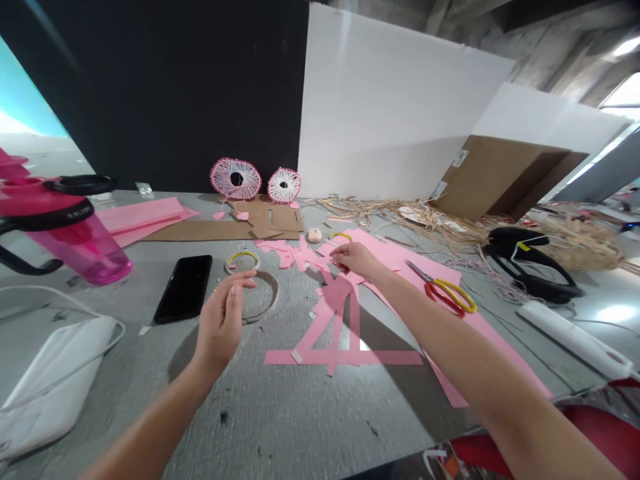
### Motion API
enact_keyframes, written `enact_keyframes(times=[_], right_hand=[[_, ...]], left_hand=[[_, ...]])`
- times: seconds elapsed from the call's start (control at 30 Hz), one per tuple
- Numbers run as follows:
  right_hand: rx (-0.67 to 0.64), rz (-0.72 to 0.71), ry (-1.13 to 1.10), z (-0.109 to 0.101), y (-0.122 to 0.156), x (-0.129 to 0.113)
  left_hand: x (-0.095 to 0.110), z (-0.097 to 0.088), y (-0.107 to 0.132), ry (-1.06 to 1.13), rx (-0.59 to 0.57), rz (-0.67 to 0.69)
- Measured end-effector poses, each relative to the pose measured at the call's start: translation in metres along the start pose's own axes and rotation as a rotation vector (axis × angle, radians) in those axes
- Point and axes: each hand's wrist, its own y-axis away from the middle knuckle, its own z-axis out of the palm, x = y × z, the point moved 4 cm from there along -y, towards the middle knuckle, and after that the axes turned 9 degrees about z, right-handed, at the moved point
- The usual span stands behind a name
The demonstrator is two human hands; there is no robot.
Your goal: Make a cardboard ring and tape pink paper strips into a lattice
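Observation:
My left hand (223, 320) is held over the grey table, fingers loosely stretched to the right. Its fingertips overlap a thin brown ring (274, 293), like a nearly used-up tape roll; whether they touch it I cannot tell. Just behind is a white and yellow tape roll (249, 270). My right hand (356, 259) reaches forward over pink paper scraps (287, 256), fingers curled together; anything between them is hidden. Below it, pink paper strips (336, 327) fan down from one top point to a horizontal strip. Small whitish tabs sit on some strips.
Scissors (447, 293) with red and yellow handles rest on a large pink sheet (480, 347). At left are a phone (184, 289), a pink bottle (83, 233) and a white device (60, 380) with a cable. Two woven rings (235, 180) lean against black board; fibre strips (440, 225) lie at back right.

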Motion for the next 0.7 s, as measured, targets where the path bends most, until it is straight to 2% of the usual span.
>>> enact_keyframes(times=[0.13,0.37,0.53,0.63,0.7], right_hand=[[-0.147,-0.023,-0.243,0.004,0.031,-0.005],[-0.278,-0.084,-0.476,0.053,0.086,-0.029],[-0.331,-0.155,-0.451,0.074,0.097,-0.044],[-0.346,-0.168,-0.422,0.079,0.096,-0.042],[-0.351,-0.161,-0.417,0.08,0.096,-0.037]], left_hand=[[0.002,0.002,0.0,0.001,-0.028,-0.007],[0.007,0.013,-0.004,0.107,-0.088,-0.163],[0.018,0.023,-0.01,0.219,-0.138,-0.283],[0.016,0.026,-0.016,0.331,-0.07,-0.338],[0.007,0.024,-0.018,0.393,0.005,-0.391]])
